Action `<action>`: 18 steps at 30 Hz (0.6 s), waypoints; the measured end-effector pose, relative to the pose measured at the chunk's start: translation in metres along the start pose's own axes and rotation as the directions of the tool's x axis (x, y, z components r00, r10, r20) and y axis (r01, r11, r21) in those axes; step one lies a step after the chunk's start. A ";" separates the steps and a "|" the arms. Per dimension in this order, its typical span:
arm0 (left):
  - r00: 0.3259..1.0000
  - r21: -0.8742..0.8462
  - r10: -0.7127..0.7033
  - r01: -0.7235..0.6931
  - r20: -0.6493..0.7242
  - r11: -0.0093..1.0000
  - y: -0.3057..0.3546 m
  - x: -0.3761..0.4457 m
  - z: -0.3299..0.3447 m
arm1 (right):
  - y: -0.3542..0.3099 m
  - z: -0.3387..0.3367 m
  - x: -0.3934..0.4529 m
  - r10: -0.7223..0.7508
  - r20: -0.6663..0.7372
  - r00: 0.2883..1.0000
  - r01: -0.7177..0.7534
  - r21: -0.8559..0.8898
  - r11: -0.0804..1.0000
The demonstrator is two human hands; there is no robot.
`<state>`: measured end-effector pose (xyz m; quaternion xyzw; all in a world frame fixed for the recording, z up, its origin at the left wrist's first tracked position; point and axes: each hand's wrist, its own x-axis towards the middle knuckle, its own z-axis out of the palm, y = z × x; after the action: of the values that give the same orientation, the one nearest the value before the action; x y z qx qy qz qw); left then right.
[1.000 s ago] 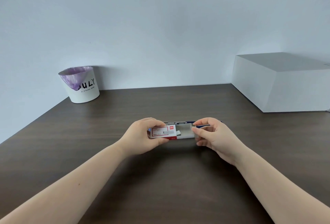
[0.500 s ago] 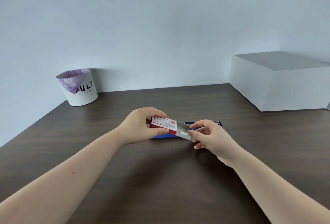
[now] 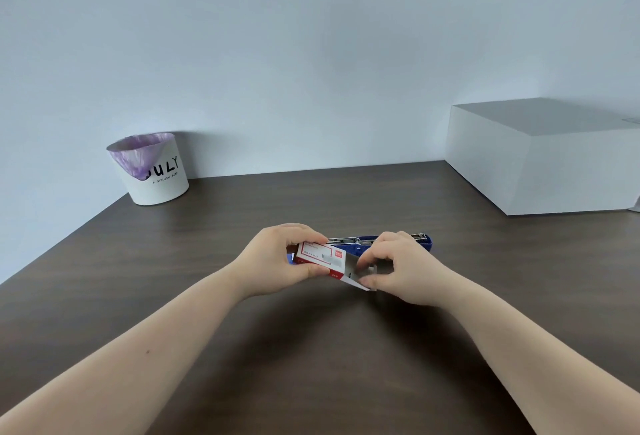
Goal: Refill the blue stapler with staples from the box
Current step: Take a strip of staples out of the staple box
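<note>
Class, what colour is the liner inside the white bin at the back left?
Purple and white, marbled; the liner shows best in the head view.

Left hand [image 3: 277, 258] grips staple box [image 3: 320, 258]; right hand [image 3: 401, 268] pinches its tray [image 3: 360, 270].

Matt wood-grain table [image 3: 214, 261], glossy card staple box [image 3: 320, 256], seemingly plastic stapler [image 3: 428, 246].

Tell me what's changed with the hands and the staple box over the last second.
The left hand lifted the box and tipped its open end down toward the right hand, whose fingers have moved into the pulled-out tray. The stapler, bin and white box stayed put.
</note>
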<state>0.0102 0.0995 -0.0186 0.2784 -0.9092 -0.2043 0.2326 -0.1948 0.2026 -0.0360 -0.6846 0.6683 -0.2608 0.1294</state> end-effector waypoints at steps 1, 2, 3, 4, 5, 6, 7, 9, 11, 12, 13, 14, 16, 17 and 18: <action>1.000 -0.002 -0.001 0.001 -0.001 1.000 -0.002 0.000 0.001 | -0.002 0.000 0.001 -0.006 0.024 1.000 0.006 -0.012 1.000; 1.000 -0.003 -0.001 0.001 -0.005 1.000 -0.003 -0.001 0.002 | -0.003 -0.001 0.003 -0.012 0.038 0.999 0.012 -0.019 1.000; 1.000 0.000 -0.004 0.004 -0.009 1.000 -0.005 -0.002 0.003 | -0.004 -0.001 0.004 -0.017 0.048 0.999 0.019 -0.029 0.999; 1.000 0.002 -0.002 0.002 -0.015 1.000 -0.006 -0.002 0.004 | -0.006 -0.002 0.005 -0.025 0.057 0.998 0.028 -0.044 0.999; 1.000 0.004 0.000 0.000 -0.019 1.000 -0.007 -0.003 0.005 | -0.007 -0.002 0.006 -0.033 0.069 0.997 0.038 -0.064 0.997; 1.000 0.002 0.005 -0.005 -0.022 1.000 -0.008 -0.003 0.006 | -0.008 -0.001 0.006 -0.041 0.082 0.996 0.048 -0.084 0.995; 1.000 0.000 0.008 -0.008 -0.022 1.000 -0.009 -0.004 0.007 | -0.009 0.000 0.007 -0.050 0.088 0.995 0.059 -0.098 0.993; 1.000 -0.003 0.015 -0.015 -0.022 1.000 -0.011 -0.004 0.008 | -0.008 0.002 0.007 -0.060 0.085 0.995 0.069 -0.098 0.993; 1.000 -0.001 0.013 -0.013 -0.025 1.000 -0.012 -0.004 0.008 | -0.007 0.002 0.006 -0.055 0.078 0.995 0.059 -0.051 0.997; 1.000 -0.002 0.010 -0.010 -0.028 1.000 -0.013 -0.005 0.009 | -0.006 0.002 0.006 -0.056 0.079 0.995 0.059 -0.030 0.998; 1.000 -0.003 0.005 -0.005 -0.031 1.000 -0.014 -0.005 0.009 | -0.005 0.002 0.006 -0.063 0.078 0.995 0.065 -0.028 0.997; 0.999 -0.002 0.001 -0.001 -0.033 1.000 -0.015 -0.006 0.010 | -0.004 0.004 0.007 -0.071 0.069 0.995 0.074 -0.040 0.996; 1.000 0.001 -0.007 0.007 -0.031 1.000 -0.016 -0.007 0.012 | -0.004 0.008 0.007 -0.088 0.033 0.996 0.090 -0.057 0.994; 0.999 -0.001 -0.010 0.009 -0.031 1.000 -0.016 -0.007 0.012 | -0.004 0.010 0.007 -0.083 0.009 0.996 0.084 -0.047 0.995; 0.999 -0.008 -0.011 0.010 -0.034 1.000 -0.017 -0.007 0.013 | -0.004 0.012 0.007 -0.076 -0.023 0.997 0.076 -0.023 0.997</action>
<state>0.0154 0.0943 -0.0396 0.2857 -0.9028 -0.2042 0.2481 -0.1851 0.1942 -0.0425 -0.7077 0.6461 -0.2663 0.1038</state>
